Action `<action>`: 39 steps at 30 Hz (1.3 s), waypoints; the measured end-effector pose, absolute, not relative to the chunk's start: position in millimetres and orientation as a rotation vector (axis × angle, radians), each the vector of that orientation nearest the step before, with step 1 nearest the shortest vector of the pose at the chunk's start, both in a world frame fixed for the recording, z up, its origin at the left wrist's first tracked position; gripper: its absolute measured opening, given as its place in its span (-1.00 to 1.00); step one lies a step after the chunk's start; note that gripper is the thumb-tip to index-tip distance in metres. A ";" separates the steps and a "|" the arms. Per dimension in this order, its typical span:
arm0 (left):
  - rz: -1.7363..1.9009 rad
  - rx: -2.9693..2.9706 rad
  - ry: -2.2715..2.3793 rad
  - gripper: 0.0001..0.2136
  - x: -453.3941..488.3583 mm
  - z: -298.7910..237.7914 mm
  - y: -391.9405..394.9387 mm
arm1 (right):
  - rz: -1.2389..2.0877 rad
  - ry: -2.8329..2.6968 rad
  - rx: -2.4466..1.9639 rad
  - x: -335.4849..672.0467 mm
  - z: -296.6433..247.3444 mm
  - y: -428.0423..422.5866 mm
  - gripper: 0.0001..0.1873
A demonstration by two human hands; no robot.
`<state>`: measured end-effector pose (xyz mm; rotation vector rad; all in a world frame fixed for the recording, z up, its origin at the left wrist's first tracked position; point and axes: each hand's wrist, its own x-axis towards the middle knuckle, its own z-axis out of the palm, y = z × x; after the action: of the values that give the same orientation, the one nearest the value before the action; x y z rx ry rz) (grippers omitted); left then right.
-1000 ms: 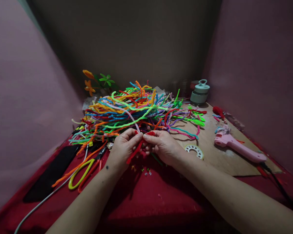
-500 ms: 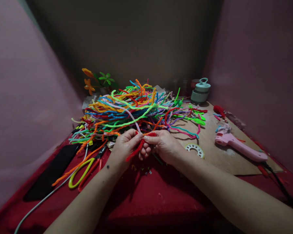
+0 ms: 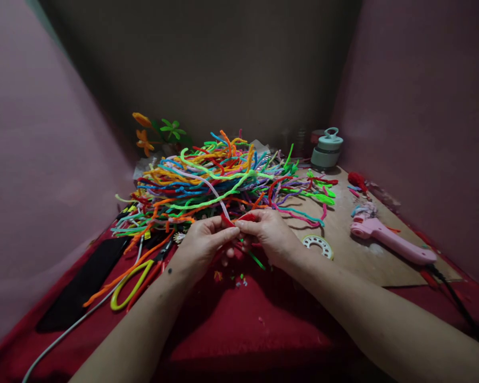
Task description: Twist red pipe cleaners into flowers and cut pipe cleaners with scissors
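Note:
A red pipe cleaner is pinched between my two hands, above the front of the table. My left hand grips it with thumb and forefinger, and my right hand holds it close beside, the thumbs almost touching. Part of the red piece is hidden behind my fingers. Just behind the hands rises a big heap of pipe cleaners in many colours. One pale lilac strand runs from the heap down to my left fingertips; whether it is held there I cannot tell.
Left lie scissors with yellow and red handles, a black flat phone-like object and a white cable. Right, on a brown board, are a pink glue gun and a tape roll. A teal-lidded jar stands behind.
The red end that hung below my left thumb is now tucked out of sight behind the fingers. My left thumb has moved right, up against the right one.

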<state>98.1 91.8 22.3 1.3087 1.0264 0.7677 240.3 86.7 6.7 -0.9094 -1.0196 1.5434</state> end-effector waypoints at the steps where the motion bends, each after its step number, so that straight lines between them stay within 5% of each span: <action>1: 0.783 1.326 1.009 -0.81 97.4 21.9 92.4 | 1.535 -1.039 -0.902 240.9 7.7 86.5 -0.78; 11: 0.905 1.318 0.995 -0.87 100.2 24.3 90.1 | 1.314 -1.152 -0.940 242.7 5.1 88.5 -0.73; 22: 0.956 1.340 1.117 -0.81 106.3 25.8 87.5 | 0.547 -1.501 -1.148 243.4 5.8 78.2 -0.78; 39: 0.829 1.167 0.890 -0.82 96.2 24.7 91.7 | 1.367 -1.072 -0.996 242.4 10.6 83.2 -0.80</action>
<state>96.2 91.7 24.7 1.1668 0.8899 0.8292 242.4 83.2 10.6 -0.9958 -1.0722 1.3669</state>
